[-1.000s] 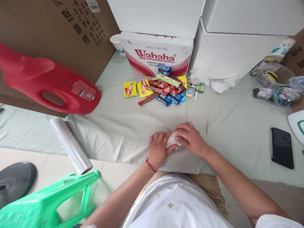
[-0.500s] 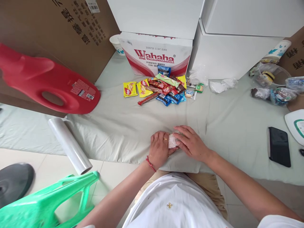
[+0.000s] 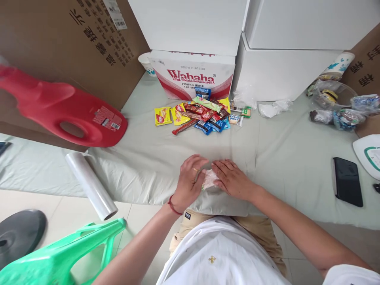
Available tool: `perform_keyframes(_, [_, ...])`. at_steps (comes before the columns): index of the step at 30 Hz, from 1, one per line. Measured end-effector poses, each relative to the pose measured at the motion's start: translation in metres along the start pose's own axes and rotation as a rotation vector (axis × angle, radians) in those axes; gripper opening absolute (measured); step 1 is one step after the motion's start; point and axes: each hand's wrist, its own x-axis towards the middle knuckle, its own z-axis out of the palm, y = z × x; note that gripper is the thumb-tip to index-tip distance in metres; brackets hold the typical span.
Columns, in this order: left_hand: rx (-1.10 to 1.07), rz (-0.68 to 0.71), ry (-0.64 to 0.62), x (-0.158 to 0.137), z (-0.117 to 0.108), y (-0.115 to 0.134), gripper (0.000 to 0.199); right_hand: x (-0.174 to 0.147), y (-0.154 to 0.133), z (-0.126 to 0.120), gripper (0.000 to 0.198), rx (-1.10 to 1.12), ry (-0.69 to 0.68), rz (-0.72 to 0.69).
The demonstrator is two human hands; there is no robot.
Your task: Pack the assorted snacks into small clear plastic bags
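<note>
A small whitish wrapped packet [image 3: 209, 180] lies on the cloth at the near edge, between my two hands. My right hand [image 3: 233, 180] covers its right end, with fingers laid over it and the thumb along its near side. On the other side, my left hand [image 3: 190, 178] has its fingers lifted and parted from the thumb, which is beside the packet's left end. A gold ring and a red cord bracelet are on the left hand and wrist. Part of the packet is hidden under the right hand. Farther back sits a pile of wrapped snacks [image 3: 204, 113].
Behind the snacks stand a Wahaha carton [image 3: 192, 75] and white boxes [image 3: 267, 73]. At left are a red jug [image 3: 77, 111], a plastic film roll [image 3: 92, 186] and a green stool [image 3: 65, 245]. At right lie a phone [image 3: 348, 182] and a clear tub [image 3: 335, 95].
My left hand has moved left and lifted its fingers off the packet. My right hand has shifted slightly left and flattened over it. The whole view has tilted a little.
</note>
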Motion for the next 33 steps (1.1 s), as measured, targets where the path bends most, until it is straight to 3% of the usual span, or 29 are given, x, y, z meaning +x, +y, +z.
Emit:
perform_keyframes(5, [0.166, 0.013, -0.092, -0.011, 0.035, 0.005, 0.04, -0.004, -0.004, -0.004, 0.056, 0.051, -0.011, 0.075])
perform_keyframes(9, [0.31, -0.004, -0.028, -0.023, 0.053, -0.001, 0.044, -0.007, 0.004, -0.015, 0.067, 0.165, 0.006, 0.075])
perform_keyframes(12, [0.382, 0.004, -0.043, -0.023, 0.052, -0.004, 0.055, -0.008, 0.014, -0.024, 0.069, 0.257, 0.053, 0.036])
perform_keyframes(16, [0.471, 0.094, -0.097, -0.016, 0.047, -0.004, 0.068, -0.008, 0.016, -0.026, 0.063, 0.22, -0.056, -0.063])
perform_keyframes(20, [0.525, 0.12, -0.168, -0.009, 0.043, 0.001, 0.067, -0.01, 0.009, -0.021, 0.072, 0.102, -0.124, -0.097])
perform_keyframes(24, [0.539, 0.079, -0.214, -0.006, 0.043, 0.003, 0.064, -0.014, 0.007, -0.023, 0.068, 0.039, -0.13, -0.098])
perform_keyframes(28, [0.444, 0.053, -0.249, 0.001, 0.041, -0.002, 0.055, -0.016, 0.009, -0.033, 0.07, 0.038, -0.133, -0.122])
perform_keyframes(31, [0.313, -0.011, -0.372, 0.011, 0.034, 0.0, 0.047, -0.016, 0.008, -0.032, 0.072, 0.035, -0.112, -0.184])
perform_keyframes(33, [0.219, -0.081, -0.479, 0.019, 0.026, 0.008, 0.044, -0.018, 0.007, -0.025, 0.061, 0.013, -0.081, -0.198])
